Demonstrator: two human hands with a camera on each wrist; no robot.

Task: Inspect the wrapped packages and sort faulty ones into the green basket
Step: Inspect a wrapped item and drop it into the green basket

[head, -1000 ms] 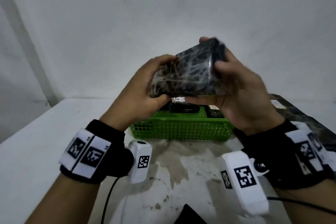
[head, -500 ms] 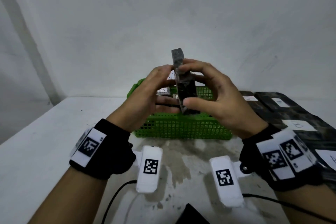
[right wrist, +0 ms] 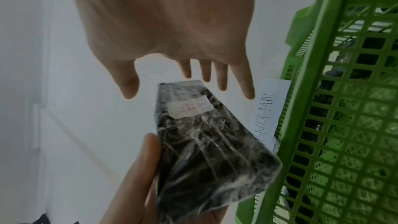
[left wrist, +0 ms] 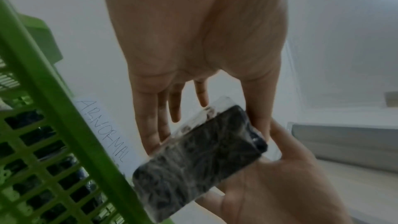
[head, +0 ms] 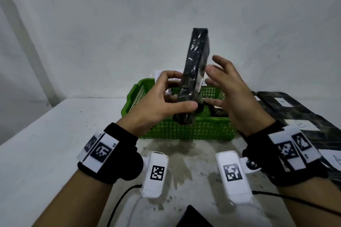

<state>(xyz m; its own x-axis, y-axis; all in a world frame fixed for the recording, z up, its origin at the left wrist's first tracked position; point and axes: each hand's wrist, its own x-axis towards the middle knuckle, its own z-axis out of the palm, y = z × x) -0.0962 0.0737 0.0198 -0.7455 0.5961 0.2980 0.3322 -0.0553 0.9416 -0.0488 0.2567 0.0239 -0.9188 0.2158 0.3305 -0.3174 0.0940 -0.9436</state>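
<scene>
A black package (head: 195, 72) in crinkled clear wrap stands on end above the green basket (head: 184, 131). My left hand (head: 171, 96) grips its lower part, thumb on the near face and fingers behind. My right hand (head: 227, 86) hovers just right of it, fingers spread and holding nothing. In the right wrist view the package (right wrist: 204, 142) carries a small white label (right wrist: 189, 108), with my right hand's fingers (right wrist: 221, 77) spread above it. The left wrist view has the package (left wrist: 198, 159) against my left fingers (left wrist: 150, 134).
A paper sign (left wrist: 103, 130) reading ABNORMAL sticks up at the basket's far rim. Dark packages (head: 217, 110) lie inside the basket. More black packages with white labels (head: 295, 112) cover the table at right. A dark object (head: 193, 217) sits at the near edge.
The package went from flat between both hands to standing on its edge. My right hand has let go and opened; my left hand alone holds it, raised higher.
</scene>
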